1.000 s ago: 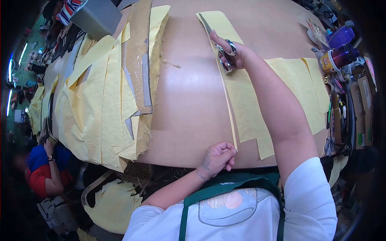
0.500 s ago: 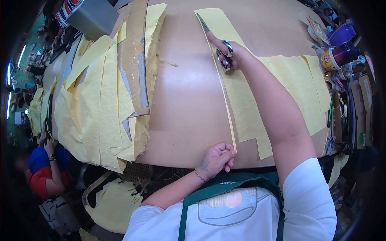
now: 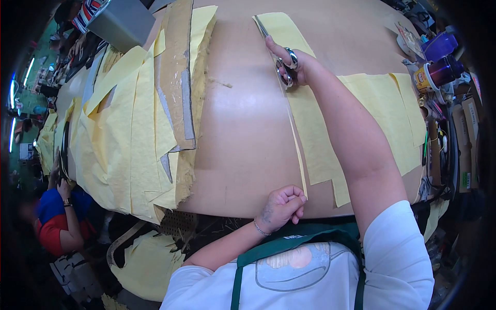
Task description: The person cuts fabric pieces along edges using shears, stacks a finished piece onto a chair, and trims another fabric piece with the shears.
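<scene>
My right hand (image 3: 303,67) is closed around the handles of metal scissors (image 3: 291,59), whose blades lie along the left edge of a pale yellow sheet (image 3: 312,126) near its far end. A thin yellow strip (image 3: 298,150) runs beside that edge toward me. Its near end meets the fingers of my left hand (image 3: 283,207), which are closed in a pinch on it at the table's front edge. Part of the sheet is hidden beneath my right forearm.
Layered yellow sheets (image 3: 113,150) lie on the left of the table (image 3: 237,134), topped by a long cardboard piece (image 3: 173,77). A grey box (image 3: 121,23) stands behind them. Containers, including a purple one (image 3: 439,45), line the right edge. Another person (image 3: 59,219) is at far left.
My right hand and the scissors have shifted slightly toward the far end of the sheet. My left hand keeps its pinch on the strip. The whole view has moved a little.
</scene>
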{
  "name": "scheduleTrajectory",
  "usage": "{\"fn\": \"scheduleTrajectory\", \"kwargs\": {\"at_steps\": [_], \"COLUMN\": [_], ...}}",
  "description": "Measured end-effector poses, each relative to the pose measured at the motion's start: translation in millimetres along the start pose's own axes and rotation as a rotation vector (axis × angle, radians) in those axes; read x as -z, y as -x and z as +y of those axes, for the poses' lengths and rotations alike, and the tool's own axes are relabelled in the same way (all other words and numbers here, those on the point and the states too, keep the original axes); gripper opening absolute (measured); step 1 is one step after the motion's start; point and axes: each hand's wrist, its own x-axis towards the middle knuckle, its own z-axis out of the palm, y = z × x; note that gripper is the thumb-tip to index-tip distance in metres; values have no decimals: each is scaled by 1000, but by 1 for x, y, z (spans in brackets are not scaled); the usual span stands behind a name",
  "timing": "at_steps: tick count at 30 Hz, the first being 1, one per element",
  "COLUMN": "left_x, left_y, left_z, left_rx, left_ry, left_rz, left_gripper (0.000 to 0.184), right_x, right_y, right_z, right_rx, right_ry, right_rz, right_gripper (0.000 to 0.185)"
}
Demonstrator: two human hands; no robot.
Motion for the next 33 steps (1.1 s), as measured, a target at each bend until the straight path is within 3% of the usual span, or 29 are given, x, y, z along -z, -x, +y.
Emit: {"fn": "scheduleTrajectory", "kwargs": {"at_steps": [28, 31, 33], "left_x": [3, 15, 40], "left_y": [-1, 10, 35], "left_z": [3, 3, 5], "left_rx": [17, 32, 84], "left_ry": [44, 11, -17], "left_rz": [-32, -109, -288], "left_gripper": [9, 11, 13], "right_x": [-3, 9, 36], "right_y": [-39, -16, 12], "right_z": [-14, -30, -55], "right_rx": [86, 184, 303], "right_ry": [-45, 27, 181], "right_rz": [96, 90, 118], "right_gripper": [59, 59, 63]}}
